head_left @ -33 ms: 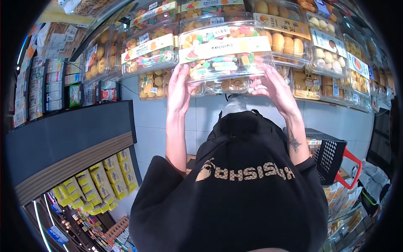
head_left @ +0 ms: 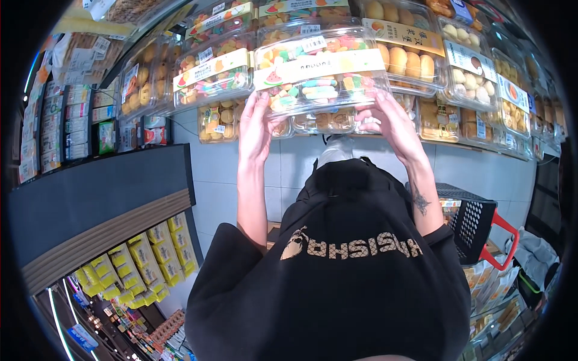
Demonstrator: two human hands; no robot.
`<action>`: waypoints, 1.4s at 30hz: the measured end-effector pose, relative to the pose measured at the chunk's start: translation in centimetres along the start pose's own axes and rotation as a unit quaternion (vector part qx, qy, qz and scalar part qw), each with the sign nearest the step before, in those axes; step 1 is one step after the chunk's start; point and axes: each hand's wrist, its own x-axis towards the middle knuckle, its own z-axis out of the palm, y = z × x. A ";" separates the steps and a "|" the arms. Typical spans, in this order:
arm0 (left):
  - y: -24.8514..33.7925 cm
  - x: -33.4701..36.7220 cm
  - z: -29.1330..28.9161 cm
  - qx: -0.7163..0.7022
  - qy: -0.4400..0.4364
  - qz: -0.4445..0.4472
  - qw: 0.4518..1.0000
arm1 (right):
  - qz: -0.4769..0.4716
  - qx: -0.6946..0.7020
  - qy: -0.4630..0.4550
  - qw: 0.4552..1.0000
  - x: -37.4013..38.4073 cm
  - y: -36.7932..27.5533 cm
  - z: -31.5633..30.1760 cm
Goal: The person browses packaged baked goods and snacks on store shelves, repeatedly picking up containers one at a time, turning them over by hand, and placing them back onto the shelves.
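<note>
Between my two hands is a clear plastic box of colourful gummy candy [head_left: 319,91] with a pale band of fruit pictures across its lid. My left hand [head_left: 257,127] grips its near left corner, thumb on top. At the near right corner, my right hand [head_left: 390,123] is closed on the edge, its lower fingers curled beneath. The box lies at a slight tilt over the front of the display; whether it still rests on the boxes below is hidden. A similar gummy candy box [head_left: 212,85] sits just left of it.
Boxes of round buns [head_left: 412,63] and white balls [head_left: 472,81] fill the display at right. Below runs a lower row of pastry boxes [head_left: 218,123]. A black shopping basket [head_left: 475,225] with a red handle stands at my right. Yellow packets [head_left: 141,259] hang at left.
The candy box and both hands have shifted very slightly left. My grip stays the same.
</note>
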 end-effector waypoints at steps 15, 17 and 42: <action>-2.4 1.3 -2.6 0.323 0.051 0.145 0.934 | -0.015 -0.100 0.030 0.994 3.5 2.0 0.7; -2.9 1.5 -2.0 0.288 0.055 0.193 0.936 | -0.008 -0.137 0.031 0.990 3.8 2.0 0.7; -4.0 3.6 -1.2 0.255 0.119 0.231 0.931 | -0.114 0.197 0.098 0.969 1.2 1.9 -3.6</action>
